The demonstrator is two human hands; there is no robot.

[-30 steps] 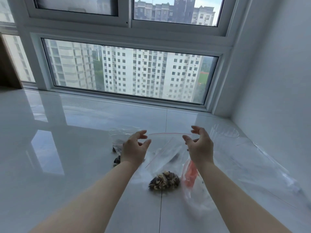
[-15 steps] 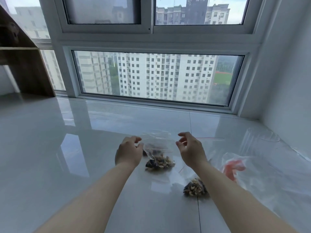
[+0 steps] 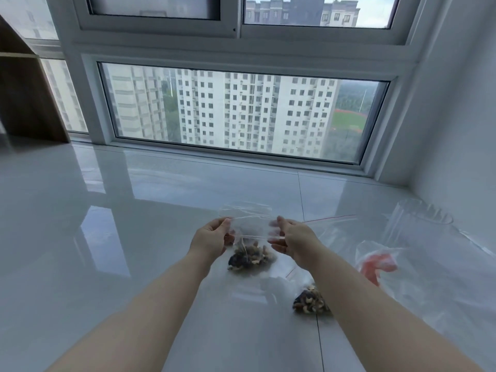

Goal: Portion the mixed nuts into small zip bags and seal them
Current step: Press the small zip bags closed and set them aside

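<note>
- Wooden shelf unit (image 3: pixel 24 98) far left, by the window (image 3: pixel 241 114).
- Left hand (image 3: pixel 210 241): grip pinched on the left top edge of a small zip bag (image 3: pixel 251 232), held just above the glossy floor (image 3: pixel 107 237).
- Mixed nuts (image 3: pixel 251 257) sit in the bottom of that bag.
- Right hand (image 3: pixel 294 241): grip pinched on the bag's right top edge.
- Second nut bag (image 3: pixel 310 303) on the floor, near right, under the right forearm.
- Clear plastic with a red patch (image 3: pixel 378 265) lies farther right.
</note>
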